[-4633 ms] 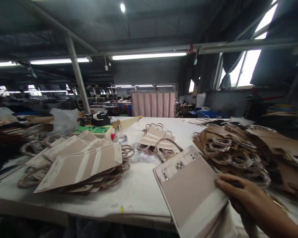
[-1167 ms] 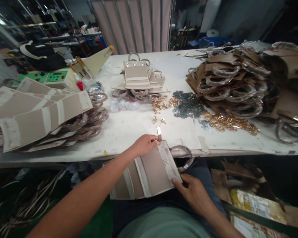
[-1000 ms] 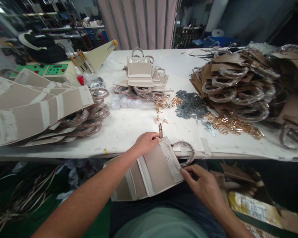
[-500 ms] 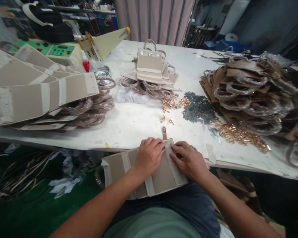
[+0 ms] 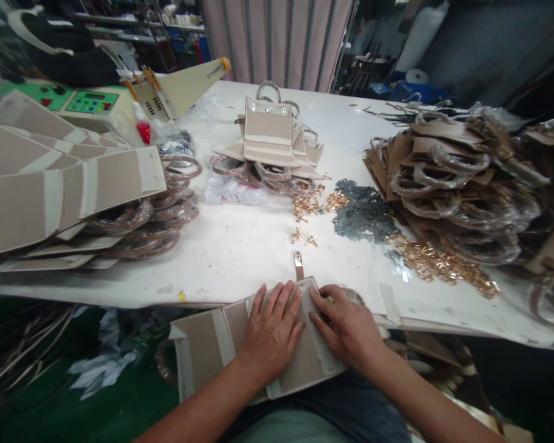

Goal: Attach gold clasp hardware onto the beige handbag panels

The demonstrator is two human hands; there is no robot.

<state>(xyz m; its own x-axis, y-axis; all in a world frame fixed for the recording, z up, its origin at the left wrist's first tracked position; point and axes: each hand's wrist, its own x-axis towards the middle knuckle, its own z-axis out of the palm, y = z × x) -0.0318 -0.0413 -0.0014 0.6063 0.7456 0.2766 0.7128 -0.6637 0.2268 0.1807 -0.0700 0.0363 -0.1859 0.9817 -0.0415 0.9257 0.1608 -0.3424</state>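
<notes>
A taupe handbag panel (image 5: 295, 366) with pale strips across it lies over my lap and the table's front edge. A short strap with a gold metal tip (image 5: 298, 261) sticks out from its far edge, and a wrapped handle shows beyond each end. My left hand (image 5: 273, 329) rests flat on the panel with fingers stretched out. At the panel's right end, my right hand (image 5: 348, 326) has its fingers bent around the edge, with thumb and forefinger on the upper face. Its other fingertips are partly hidden.
Gold fittings (image 5: 443, 264) and dark metal plates (image 5: 362, 212) lie in loose heaps on the white table (image 5: 240, 246). Stacked bag panels (image 5: 115, 191) stand left, wrapped-handle bag pieces (image 5: 461, 166) right, and a partly assembled bag (image 5: 268, 126) at the back.
My left hand has flattened and its fingers have spread on the panel. The right hand stays at the panel's right edge. The whole view has shifted slightly.
</notes>
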